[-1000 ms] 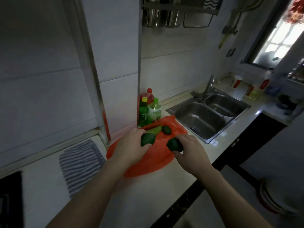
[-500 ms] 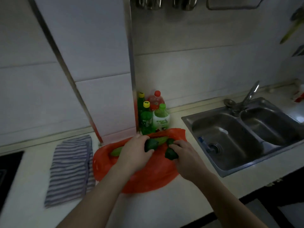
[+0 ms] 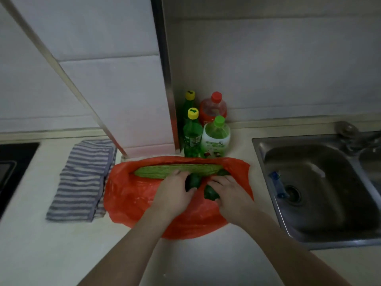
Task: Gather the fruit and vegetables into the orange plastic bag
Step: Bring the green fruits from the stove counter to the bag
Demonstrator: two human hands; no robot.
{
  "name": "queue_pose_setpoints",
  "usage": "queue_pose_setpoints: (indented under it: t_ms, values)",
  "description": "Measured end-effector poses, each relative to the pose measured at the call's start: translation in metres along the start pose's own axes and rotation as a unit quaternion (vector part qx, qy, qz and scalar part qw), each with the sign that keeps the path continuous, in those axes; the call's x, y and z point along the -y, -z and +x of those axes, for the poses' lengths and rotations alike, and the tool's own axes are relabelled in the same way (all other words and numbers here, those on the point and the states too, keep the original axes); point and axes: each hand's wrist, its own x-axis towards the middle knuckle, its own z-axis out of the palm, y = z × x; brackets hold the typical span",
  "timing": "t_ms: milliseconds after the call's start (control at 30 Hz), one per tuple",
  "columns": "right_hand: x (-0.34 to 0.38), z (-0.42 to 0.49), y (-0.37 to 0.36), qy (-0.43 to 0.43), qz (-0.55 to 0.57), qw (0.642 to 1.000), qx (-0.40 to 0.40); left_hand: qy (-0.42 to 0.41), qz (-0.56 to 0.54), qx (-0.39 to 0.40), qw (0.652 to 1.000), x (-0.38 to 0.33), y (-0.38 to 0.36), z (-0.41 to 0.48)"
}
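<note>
The step in hand looks like loading: both hands are at the mouth of the orange bag (image 3: 144, 201), which lies flat on the counter (image 3: 61, 254) in the middle of the frame, its opening along the upper edge near the wall. The left hand (image 3: 175, 193) has its fingers curled round a dark green fruit (image 3: 192, 181), thumb under it. The right hand (image 3: 231, 195), just beside it, grips a second dark fruit (image 3: 210, 191) the same way. A long pale gourd (image 3: 165, 171) lies crosswise at the bag's upper edge, touching the left hand's knuckles, and a third dark piece (image 3: 223, 172) shows above the right hand.

The next move, as I judge it, calls for pushing both fruits past the loose plastic lip and letting go – one hand may need to lift that lip, since the film sags flat.

Hard to make out: whether the gourd and the fruits are already inside the bag or only resting on top of it. The fingertips of both hands are hidden behind the fruit, and the dim light blurs what kind of fruit it is. At the upper middle stand four bottles (image 3: 192, 137), a striped cloth (image 3: 82, 182) lies at the left, and a sink (image 3: 309, 182) is cut off by the right edge.
</note>
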Motion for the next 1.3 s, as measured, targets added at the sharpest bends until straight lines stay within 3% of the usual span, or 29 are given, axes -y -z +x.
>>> queue_pose_setpoints:
  t_ms: [267,867,1067,1300]
  values:
    - [-0.02,0.028,-0.03,0.065,-0.023,0.997,0.042,0.038,-0.016,0.009,0.999,0.025,-0.046,0.014]
    - [-0.034,0.046,-0.04,0.087,-0.018,0.995,0.055,0.053,-0.017,-0.014,0.998,0.033,-0.078,0.023]
    - [-0.035,0.041,-0.037,0.085,-0.02,0.995,0.039,0.038,0.002,-0.005,0.999,0.029,-0.072,0.021]
    - [-0.031,0.032,-0.02,0.06,-0.08,0.995,0.008,-0.02,0.098,-0.036,0.994,0.021,-0.051,0.013]
